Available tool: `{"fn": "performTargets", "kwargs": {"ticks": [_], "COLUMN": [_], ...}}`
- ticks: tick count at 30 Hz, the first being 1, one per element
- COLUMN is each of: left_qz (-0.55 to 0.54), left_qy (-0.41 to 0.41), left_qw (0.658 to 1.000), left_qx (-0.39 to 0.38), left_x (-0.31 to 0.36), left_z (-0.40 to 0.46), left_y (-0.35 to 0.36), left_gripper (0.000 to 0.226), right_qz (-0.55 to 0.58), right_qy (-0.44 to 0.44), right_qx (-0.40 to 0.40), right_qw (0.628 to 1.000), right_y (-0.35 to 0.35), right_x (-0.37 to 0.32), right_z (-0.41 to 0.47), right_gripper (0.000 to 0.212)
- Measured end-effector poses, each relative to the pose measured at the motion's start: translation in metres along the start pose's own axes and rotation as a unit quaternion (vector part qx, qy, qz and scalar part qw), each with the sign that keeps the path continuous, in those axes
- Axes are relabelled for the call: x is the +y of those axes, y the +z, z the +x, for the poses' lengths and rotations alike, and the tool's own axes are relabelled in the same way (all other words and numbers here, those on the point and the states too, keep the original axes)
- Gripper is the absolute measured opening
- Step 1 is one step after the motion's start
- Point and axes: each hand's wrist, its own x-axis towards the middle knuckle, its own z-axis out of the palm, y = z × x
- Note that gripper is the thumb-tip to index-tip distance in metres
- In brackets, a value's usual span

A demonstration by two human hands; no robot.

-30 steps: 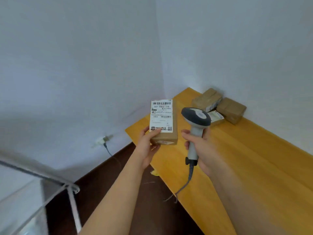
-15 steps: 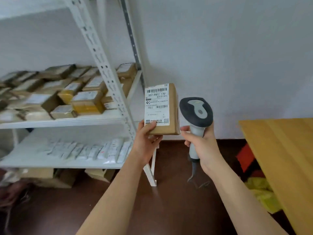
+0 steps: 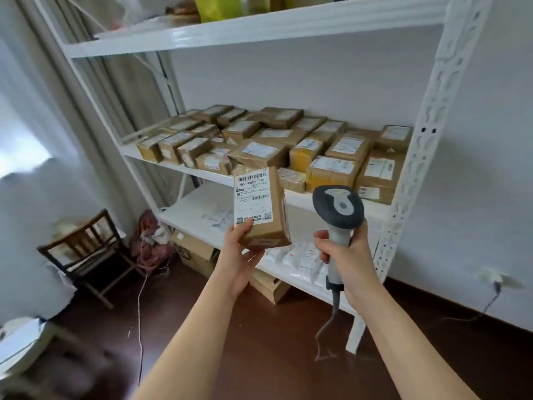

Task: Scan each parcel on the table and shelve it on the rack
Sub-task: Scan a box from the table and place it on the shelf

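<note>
My left hand (image 3: 238, 255) grips the bottom of a small brown cardboard parcel (image 3: 275, 209) and holds it upright, its white barcode label facing me. My right hand (image 3: 347, 255) grips the handle of a grey barcode scanner (image 3: 338, 207), whose head sits just right of the parcel; its cable hangs toward the floor. Behind both stands the white metal rack (image 3: 427, 134). Its middle shelf is packed with several labelled brown parcels (image 3: 259, 153). The table is out of view.
The rack's lower shelf (image 3: 199, 210) holds flat white packets at the right; its left part is bare. Cardboard boxes (image 3: 196, 249) lie under it on the dark floor. A wooden chair (image 3: 83, 249) stands at the left by the curtain. A wall socket (image 3: 490, 277) sits at right.
My view has swung left from the table corner to face the rack head-on. Both hands keep the same hold on parcel and scanner, now in front of the shelves.
</note>
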Motion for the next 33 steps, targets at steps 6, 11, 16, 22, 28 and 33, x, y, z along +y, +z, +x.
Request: {"fn": "performTargets", "kwargs": {"ticks": [6, 11, 16, 22, 28, 33], "left_qz": [-0.022, -0.024, -0.028, -0.039, -0.076, -0.064], "left_qy": [0.016, 0.031, 0.052, 0.063, 0.065, 0.07], "left_qw": [0.999, 0.993, 0.989, 0.982, 0.981, 0.98], "left_qx": [0.047, 0.115, 0.134, 0.174, 0.169, 0.175], "left_x": [0.052, 0.114, 0.174, 0.226, 0.283, 0.342], "left_z": [0.068, 0.146, 0.208, 0.272, 0.348, 0.413], "left_y": [-0.059, -0.097, -0.132, -0.185, -0.228, -0.263], "left_gripper": [0.05, 0.048, 0.048, 0.036, 0.037, 0.04], "right_qz": [-0.014, -0.009, -0.019, -0.037, -0.063, -0.097], "right_qy": [-0.007, -0.002, 0.006, 0.023, 0.016, 0.016], "right_qx": [-0.04, -0.074, -0.099, -0.118, -0.098, -0.07], "right_qw": [0.999, 0.997, 0.995, 0.992, 0.993, 0.993], "right_y": [0.093, 0.177, 0.257, 0.337, 0.409, 0.474], "right_x": [0.01, 0.018, 0.02, 0.033, 0.042, 0.036], "right_z": [0.069, 0.154, 0.222, 0.279, 0.327, 0.36], "right_gripper": [0.06, 0.064, 0.063, 0.059, 0.052, 0.046]}}
